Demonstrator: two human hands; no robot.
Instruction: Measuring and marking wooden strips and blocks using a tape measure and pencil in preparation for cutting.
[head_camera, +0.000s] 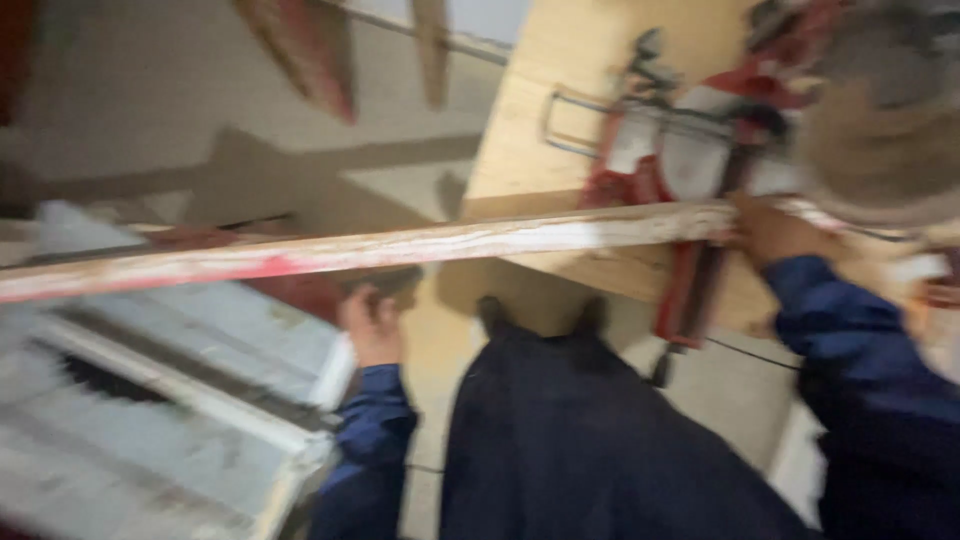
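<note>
Across the wooden workbench (560, 90) lies one long plank (400, 245), whitish with red smears, its far end jutting well past the bench's left edge over open floor. One red saw (690, 170) sits on the bench behind the plank. The right hand (770, 232) grips the plank beside the saw, fingers curled on it. The left hand (372, 325) hangs below the plank; blur hides its fingers, so I cannot tell their state.
</note>
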